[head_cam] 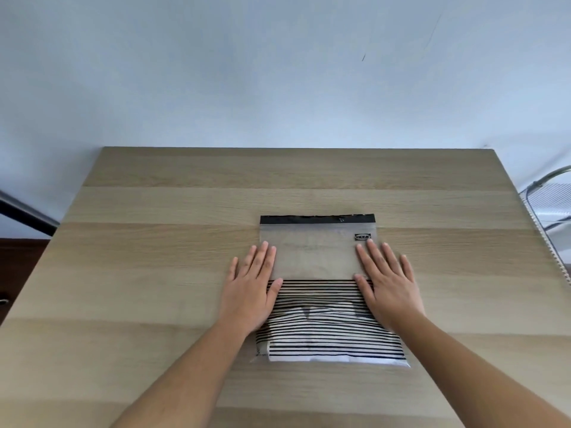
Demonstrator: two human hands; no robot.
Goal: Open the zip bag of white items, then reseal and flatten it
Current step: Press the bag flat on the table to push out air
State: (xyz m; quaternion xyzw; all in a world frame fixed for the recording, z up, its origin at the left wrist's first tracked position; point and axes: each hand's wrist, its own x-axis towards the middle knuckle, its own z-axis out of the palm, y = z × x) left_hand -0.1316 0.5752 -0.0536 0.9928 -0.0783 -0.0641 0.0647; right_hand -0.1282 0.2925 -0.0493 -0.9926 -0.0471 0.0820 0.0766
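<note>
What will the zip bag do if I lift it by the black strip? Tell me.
The zip bag is thin clear film, so it would likely hang floppy. The white items bunch at the near end, so that end would probably sag. Both hands, left hand and right hand, lie flat on it; smooth plastic may slide on the table.

You see wood table point(154, 242), pale wall point(247, 72) behind it, metal chair point(553, 199) at right edge, dark bar point(24, 213) at left.

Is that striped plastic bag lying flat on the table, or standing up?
Lying flat. The bag rests on the table, black zip strip at its far end, both palms spread on its sides.
</note>
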